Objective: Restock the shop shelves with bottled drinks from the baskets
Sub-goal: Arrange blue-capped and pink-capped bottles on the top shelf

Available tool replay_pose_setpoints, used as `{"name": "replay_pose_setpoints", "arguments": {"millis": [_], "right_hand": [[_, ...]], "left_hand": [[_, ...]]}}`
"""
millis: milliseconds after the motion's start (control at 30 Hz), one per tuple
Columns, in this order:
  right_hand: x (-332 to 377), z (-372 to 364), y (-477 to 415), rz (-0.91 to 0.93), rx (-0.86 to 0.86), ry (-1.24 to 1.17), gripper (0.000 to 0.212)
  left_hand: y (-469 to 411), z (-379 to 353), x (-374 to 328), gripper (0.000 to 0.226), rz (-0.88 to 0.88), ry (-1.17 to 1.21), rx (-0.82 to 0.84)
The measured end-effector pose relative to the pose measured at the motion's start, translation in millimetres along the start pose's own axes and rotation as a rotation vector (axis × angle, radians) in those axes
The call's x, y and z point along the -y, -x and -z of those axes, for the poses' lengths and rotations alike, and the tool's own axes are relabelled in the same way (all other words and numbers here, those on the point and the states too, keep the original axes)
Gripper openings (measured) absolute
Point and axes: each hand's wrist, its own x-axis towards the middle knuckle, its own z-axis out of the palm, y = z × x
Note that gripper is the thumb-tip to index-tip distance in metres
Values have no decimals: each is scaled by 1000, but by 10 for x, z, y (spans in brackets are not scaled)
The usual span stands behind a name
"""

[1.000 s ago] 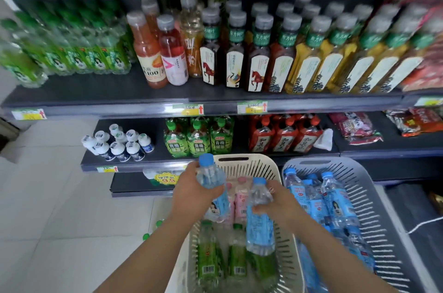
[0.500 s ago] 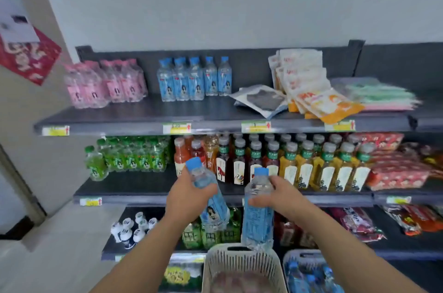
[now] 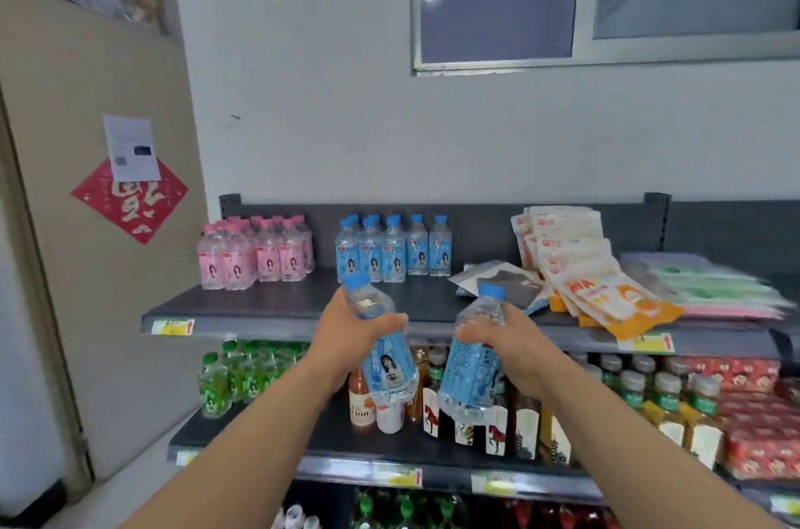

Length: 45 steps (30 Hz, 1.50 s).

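Visibly clear left bottle (image 3: 389, 368), right bottle (image 3: 469, 372) (blue-capped); tilted.

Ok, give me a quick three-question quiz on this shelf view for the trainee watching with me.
1. True or false: the left grip holds a first water bottle, and the right grip holds a second water bottle.
2. On the top shelf, what stands just left of the blue-capped row? A. green bottles B. pink-capped bottles C. snack pouches
3. Short answer: have the two held bottles been set on a shelf yet?
Key: 1 true; 2 B; 3 no, both are in the grips, in front of the top shelf's edge.
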Motion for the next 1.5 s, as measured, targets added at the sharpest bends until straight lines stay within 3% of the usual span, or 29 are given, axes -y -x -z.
{"name": "replay_pose_setpoints", "arguments": {"millis": [67, 200, 400, 467, 567, 667, 767, 967, 1167, 1500], "right_hand": [[96, -26, -145, 13, -4, -22, 20], [213, -63, -515, 12, -57, -67, 20], [387, -47, -1166, 54, -119, -56, 16], [455, -35, -1405, 63, -143, -62, 14], [534, -27, -1730, 65, -200, -83, 16], [551, -16, -2050, 68, -278, -59, 26], [524, -1, -2341, 52, -335, -24, 44], [401, 103, -2757, 35, -414, 28, 51], [301, 152, -3012, 25, -448, 56, 52], [180, 149, -3349, 0, -454, 76, 54]], "left_hand": [[-197, 66, -42, 49, 9, 20, 49], [-705, 158, -87, 71, 66, -53, 173], [-1637, 91, -139, 49, 39, -102, 321], [-1977, 36, -165, 50, -14, -156, 319], [-2456, -69, -208, 78, -134, -301, 306], [-2909, -200, -190, 86, -226, -396, 322], [-3288, -363, -91, 95, -269, -478, 318], [-3826, -689, 286, 115, -318, -661, 319], [-4118, -828, 594, 99, -513, -1045, 180], [-4260, -955, 893, 105, -598, -1204, 133]]}}
